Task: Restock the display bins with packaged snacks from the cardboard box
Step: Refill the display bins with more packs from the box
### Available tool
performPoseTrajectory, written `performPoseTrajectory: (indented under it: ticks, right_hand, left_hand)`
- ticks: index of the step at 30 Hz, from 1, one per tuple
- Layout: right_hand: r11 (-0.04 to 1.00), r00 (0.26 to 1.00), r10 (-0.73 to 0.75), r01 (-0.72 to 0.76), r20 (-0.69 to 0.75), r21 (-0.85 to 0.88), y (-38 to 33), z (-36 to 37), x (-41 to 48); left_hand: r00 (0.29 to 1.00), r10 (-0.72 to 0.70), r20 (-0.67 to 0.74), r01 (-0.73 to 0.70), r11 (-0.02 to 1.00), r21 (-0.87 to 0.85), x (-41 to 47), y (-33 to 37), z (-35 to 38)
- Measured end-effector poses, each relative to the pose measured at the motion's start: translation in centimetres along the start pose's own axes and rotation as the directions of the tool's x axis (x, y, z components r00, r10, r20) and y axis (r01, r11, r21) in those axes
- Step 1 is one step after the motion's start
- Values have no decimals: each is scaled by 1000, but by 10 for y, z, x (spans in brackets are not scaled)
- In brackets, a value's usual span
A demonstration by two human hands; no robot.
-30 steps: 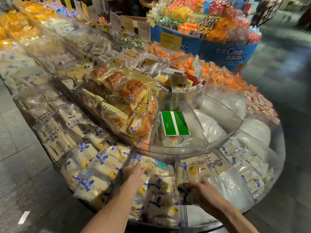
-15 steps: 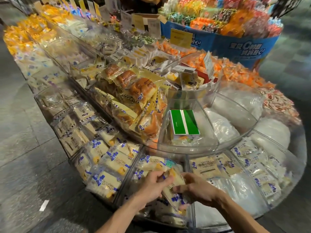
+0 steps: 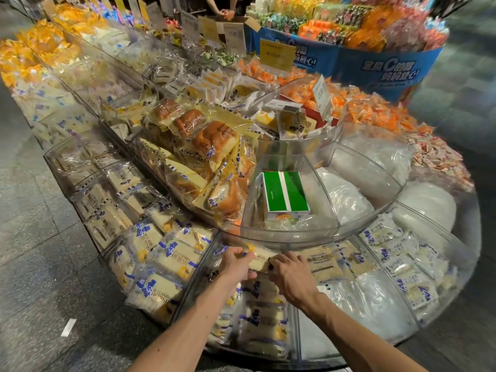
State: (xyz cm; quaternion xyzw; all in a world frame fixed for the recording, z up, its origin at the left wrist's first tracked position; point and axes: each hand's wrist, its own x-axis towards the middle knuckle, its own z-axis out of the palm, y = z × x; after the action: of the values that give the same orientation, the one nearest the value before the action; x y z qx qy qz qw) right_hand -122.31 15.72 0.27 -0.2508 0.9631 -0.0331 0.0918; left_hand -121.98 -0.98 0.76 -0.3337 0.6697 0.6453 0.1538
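Note:
A pale cake packet [image 3: 259, 261] with blue print is held between both hands, over the back of a clear lower bin [image 3: 188, 299] that holds several like packets. My left hand [image 3: 237, 263] grips the packet's left end, thumb on top. Fingers of my right hand [image 3: 288, 272] curl over its right end. No cardboard box at my hands; one stands far back [image 3: 248, 21], where another person's hand reaches.
Clear acrylic bins curve around the stand. Bread packs [image 3: 212, 146] pile up to the left, a green-and-white box [image 3: 284, 190] lies in the upper bin, white bags [image 3: 346, 200] fill bins at right. A blue round candy display [image 3: 375, 63] stands behind. Grey floor lies on both sides.
My right hand carried a packet from the right bin to the middle bin; my left hand joined it. Both then moved it toward the bin's back.

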Motion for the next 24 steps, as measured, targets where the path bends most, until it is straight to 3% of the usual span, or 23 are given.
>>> performPoseTrajectory:
  ticks: [2, 5, 7, 14, 18, 21, 24]
  right_hand:
    - [999, 999, 3, -1, 37, -47, 4, 4, 5]
    - [994, 997, 3, 6, 77, -112, 5, 6, 8]
    - [984, 994, 4, 16, 108, -177, 7, 11, 8]
    - [982, 984, -76, 102, 161, -156, 16, 11, 9]
    - [993, 992, -117, 117, 46, -2, 5, -17, 11]
    - [956, 969, -243, 248, -49, 158, -25, -37, 17]
    - [861, 901, -424, 433, -94, 266, -86, -56, 13]
  left_hand:
    - [997, 61, -36, -53, 982, 183, 7, 0, 5]
    - [976, 198, -92, -123, 846, 518, 14, -5, 8]
    - [959, 270, -89, -158, 768, 621, 18, -10, 11]
    - [958, 288, 7, -207, 670, 713, 16, -15, 11]
    - [947, 310, 80, -278, 674, 684, -5, 2, -11]
    - [932, 363, 17, -293, 721, 628, -38, 20, -49]
    - [878, 462, -124, -302, 736, 606, -95, 31, -109]
